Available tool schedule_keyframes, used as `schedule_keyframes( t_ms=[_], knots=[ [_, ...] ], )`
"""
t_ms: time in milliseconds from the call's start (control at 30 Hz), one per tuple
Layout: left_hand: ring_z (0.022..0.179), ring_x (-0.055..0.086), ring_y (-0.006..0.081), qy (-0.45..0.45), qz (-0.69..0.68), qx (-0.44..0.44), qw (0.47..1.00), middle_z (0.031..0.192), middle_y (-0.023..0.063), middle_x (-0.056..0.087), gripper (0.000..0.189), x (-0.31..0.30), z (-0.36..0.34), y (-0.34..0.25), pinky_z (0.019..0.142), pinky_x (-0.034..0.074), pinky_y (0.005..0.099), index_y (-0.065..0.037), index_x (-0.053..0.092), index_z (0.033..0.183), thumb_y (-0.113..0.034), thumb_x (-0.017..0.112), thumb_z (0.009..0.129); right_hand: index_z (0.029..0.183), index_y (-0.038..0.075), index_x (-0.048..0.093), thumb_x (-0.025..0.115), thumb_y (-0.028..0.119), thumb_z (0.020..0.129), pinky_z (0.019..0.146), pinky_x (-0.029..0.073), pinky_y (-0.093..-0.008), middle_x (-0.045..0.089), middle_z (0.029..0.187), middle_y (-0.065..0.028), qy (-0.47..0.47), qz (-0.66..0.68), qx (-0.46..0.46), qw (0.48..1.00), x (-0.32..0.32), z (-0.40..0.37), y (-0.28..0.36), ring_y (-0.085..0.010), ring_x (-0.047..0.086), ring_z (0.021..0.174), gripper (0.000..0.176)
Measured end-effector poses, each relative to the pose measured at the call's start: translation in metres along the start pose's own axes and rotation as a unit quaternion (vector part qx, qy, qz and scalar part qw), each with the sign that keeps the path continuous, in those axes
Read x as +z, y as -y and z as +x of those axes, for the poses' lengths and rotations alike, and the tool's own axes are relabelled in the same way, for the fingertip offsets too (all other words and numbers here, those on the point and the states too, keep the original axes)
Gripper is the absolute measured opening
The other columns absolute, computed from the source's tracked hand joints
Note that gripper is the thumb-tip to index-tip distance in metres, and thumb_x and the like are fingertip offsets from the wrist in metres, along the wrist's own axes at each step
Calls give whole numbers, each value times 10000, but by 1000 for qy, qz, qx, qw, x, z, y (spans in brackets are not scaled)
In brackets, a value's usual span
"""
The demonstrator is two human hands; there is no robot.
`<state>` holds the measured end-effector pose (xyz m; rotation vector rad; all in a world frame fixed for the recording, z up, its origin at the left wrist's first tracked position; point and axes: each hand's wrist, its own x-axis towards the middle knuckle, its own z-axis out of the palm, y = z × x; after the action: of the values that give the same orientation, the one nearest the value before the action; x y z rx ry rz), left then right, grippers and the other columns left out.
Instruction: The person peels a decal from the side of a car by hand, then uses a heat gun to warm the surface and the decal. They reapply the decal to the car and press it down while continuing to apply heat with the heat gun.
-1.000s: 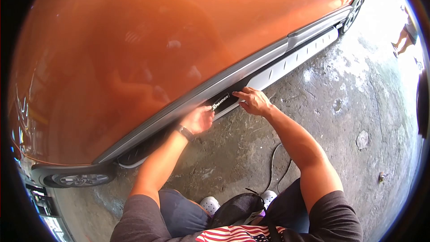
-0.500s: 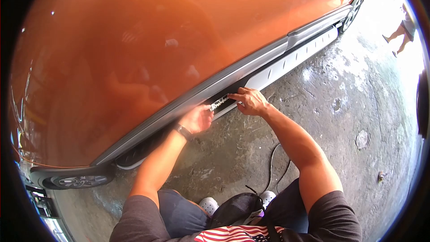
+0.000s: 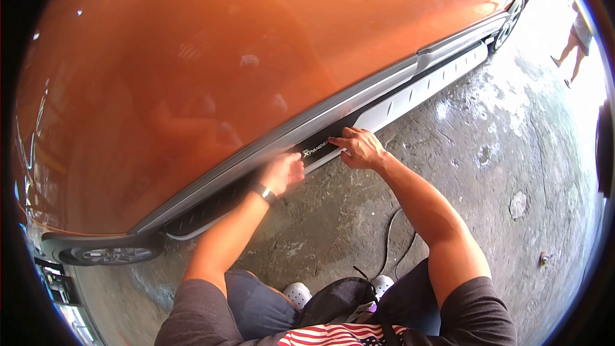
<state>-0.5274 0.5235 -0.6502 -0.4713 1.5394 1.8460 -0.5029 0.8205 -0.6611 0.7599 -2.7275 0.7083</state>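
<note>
An orange car body (image 3: 211,70) fills the upper left. Along its lower edge runs a silver and black side step (image 3: 410,93). A black nameplate (image 3: 315,150) with white lettering sits on the step between my hands. My left hand (image 3: 282,172), with a dark wristband, presses its fingertips on the step at the plate's left end. My right hand (image 3: 360,147) rests its fingertips on the plate's right end. Whether either hand grips anything is unclear.
Rough grey concrete floor (image 3: 500,154) lies to the right, with a thin cable (image 3: 392,237) near my knees. A car wheel (image 3: 106,255) shows at lower left, another (image 3: 510,20) at upper right. Another person's legs (image 3: 572,45) stand at far right.
Both hands stayed at the nameplate with small shifts. The lettering, blurred half a second ago, reads sharply now. The person at far right walked a little.
</note>
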Motion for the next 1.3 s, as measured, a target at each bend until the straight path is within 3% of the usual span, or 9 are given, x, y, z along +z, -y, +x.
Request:
schedule_keyframes(
  t_ms=[100, 133, 167, 200, 233, 400, 567, 733, 1300],
  knots=[
    [800, 705, 208, -66, 111, 107, 986, 928, 72, 729, 241, 5, -11, 16, 756, 596, 382, -63, 647, 1095, -212, 740, 929, 1301, 193, 708, 680, 151, 753, 797, 580, -449, 616, 969, -108, 1, -3, 1, 1000, 0, 0, 0, -307, 651, 952, 550],
    [830, 708, 240, -115, 320, 281, 898, 954, 101, 722, 260, 0, -7, 25, 755, 589, 391, -40, 636, 1106, -178, 738, 911, 1304, 191, 705, 685, 159, 758, 802, 580, -449, 617, 973, -107, 2, -5, 3, 1000, 0, -1, 0, -306, 651, 957, 547],
    [861, 711, 272, -154, 502, 432, 734, 980, 130, 715, 281, -4, -3, 33, 754, 582, 400, -17, 625, 1117, -144, 736, 892, 1304, 191, 705, 685, 159, 758, 802, 580, -449, 617, 973, -107, 2, -5, 2, 1000, 0, -1, 0, -306, 651, 957, 547],
    [956, 697, 348, -124, 485, 432, 750, 1045, 192, 694, 295, 16, -30, 25, 791, 568, 422, 7, 614, 1112, -80, 717, 850, 1307, 192, 703, 692, 163, 760, 808, 579, -450, 619, 978, -106, 5, -5, 4, 1000, 0, -1, 0, -306, 651, 958, 548],
    [1070, 664, 375, -110, 554, 504, 654, 1142, 211, 679, 326, 17, -35, 25, 894, 541, 436, -3, 601, 1129, -52, 709, 825, 1311, 192, 701, 698, 168, 763, 815, 578, -452, 621, 982, -106, 8, -4, 7, 1000, 0, -1, 0, -307, 651, 958, 548],
    [1304, 541, 376, -43, 645, 584, 490, 1368, 194, 589, 547, 23, -36, 28, 1063, 434, 500, -10, 516, 1313, -99, 717, 811, 1344, 159, 668, 719, 123, 746, 827, 579, -455, 628, 990, -100, -24, 3, -13, 1000, 1, 0, 6, -308, 652, 964, 602],
    [1340, 520, 370, -47, 680, 564, 466, 1409, 199, 568, 646, 24, -34, 32, 1076, 411, 523, -8, 467, 1394, -145, 731, 821, 1369, 104, 630, 715, 67, 728, 852, 580, -447, 649, 1030, -86, -44, 5, -45, 998, 2, 1, 13, -310, 647, 989, 648],
    [1342, 520, 370, -41, 690, 545, 475, 1409, 202, 568, 690, 21, -30, 34, 1073, 406, 522, -4, 426, 1429, -153, 732, 829, 1436, 74, 564, 665, 66, 707, 965, 528, -443, 690, 1302, -91, -36, -5, -66, 997, 4, -1, 13, -301, 626, 1068, 736],
    [1267, 563, 366, -51, 687, 494, 531, 1335, 196, 622, 760, 40, -29, 24, 929, 463, 511, 3, 375, 1493, -161, 696, 825, 1501, 60, 478, 633, 6, 781, 956, 494, -445, 688, 1313, -125, -24, -8, -95, 995, 19, 3, 20, -297, 643, 1219, 738]
  ],
)
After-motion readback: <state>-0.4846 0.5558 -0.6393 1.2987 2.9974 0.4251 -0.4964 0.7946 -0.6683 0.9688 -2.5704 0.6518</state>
